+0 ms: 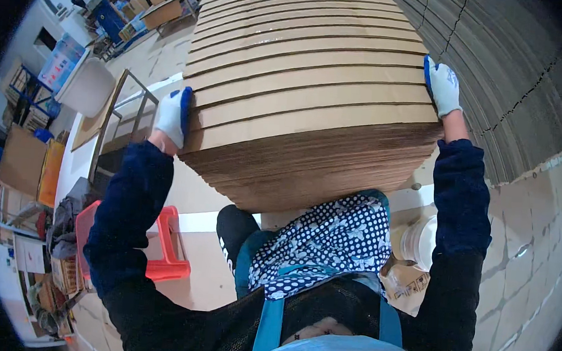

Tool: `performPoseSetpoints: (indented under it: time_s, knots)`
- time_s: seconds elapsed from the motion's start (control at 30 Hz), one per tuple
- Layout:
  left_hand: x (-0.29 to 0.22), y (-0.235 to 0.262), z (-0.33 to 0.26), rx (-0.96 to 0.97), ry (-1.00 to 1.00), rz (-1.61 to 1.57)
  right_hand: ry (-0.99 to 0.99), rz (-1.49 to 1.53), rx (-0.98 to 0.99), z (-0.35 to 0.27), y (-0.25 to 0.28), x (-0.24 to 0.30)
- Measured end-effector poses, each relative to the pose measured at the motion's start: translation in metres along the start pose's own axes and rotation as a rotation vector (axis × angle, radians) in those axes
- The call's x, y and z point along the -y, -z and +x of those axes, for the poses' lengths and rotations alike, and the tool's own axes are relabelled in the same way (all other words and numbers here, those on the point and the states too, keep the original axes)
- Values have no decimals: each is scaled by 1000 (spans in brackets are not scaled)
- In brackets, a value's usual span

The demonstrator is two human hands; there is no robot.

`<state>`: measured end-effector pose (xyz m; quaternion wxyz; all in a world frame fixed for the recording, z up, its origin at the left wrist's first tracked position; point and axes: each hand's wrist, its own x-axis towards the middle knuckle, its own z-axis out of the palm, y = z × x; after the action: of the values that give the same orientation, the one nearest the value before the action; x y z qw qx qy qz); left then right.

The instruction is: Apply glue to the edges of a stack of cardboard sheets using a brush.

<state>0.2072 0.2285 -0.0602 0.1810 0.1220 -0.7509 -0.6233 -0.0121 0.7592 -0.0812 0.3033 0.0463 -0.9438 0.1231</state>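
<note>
A thick stack of brown cardboard sheets [312, 112] stands in front of me. Its top sheets lie staggered, each edge stepped back from the one before, up toward the far end. My left hand [173, 115], in a white glove with a blue palm, is pressed to the near left edge of the upper sheets. On the opposite edge my right hand [443, 87], gloved the same way, holds the sheets a little farther back. Both sets of fingers are bent along the edges, and their tips are partly hidden.
Tall piles of grey sheets [501, 67] stand close on the right. A red plastic stool [171, 246] is at my left, near a metal frame [118, 110] and a white tub [88, 88]. A white bucket [421, 242] stands by my right leg.
</note>
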Motion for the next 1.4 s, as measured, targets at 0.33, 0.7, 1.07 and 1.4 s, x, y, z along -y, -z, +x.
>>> performPoseSetpoints:
  time_s: [0.33,0.7,1.07,1.4]
  knots:
    - [8,-17,-6,-197,-93,308,-50,33,46,-3,22,0]
    - [-29,35,-35,192,211,-3,-297,673,434,-4,50,-42]
    - [-74,4,-99,302,398,447,385,-254,69,-57,96,-30]
    - [-37,44,-81,282,-985,1224,-302,1099,327,-54,95,-28]
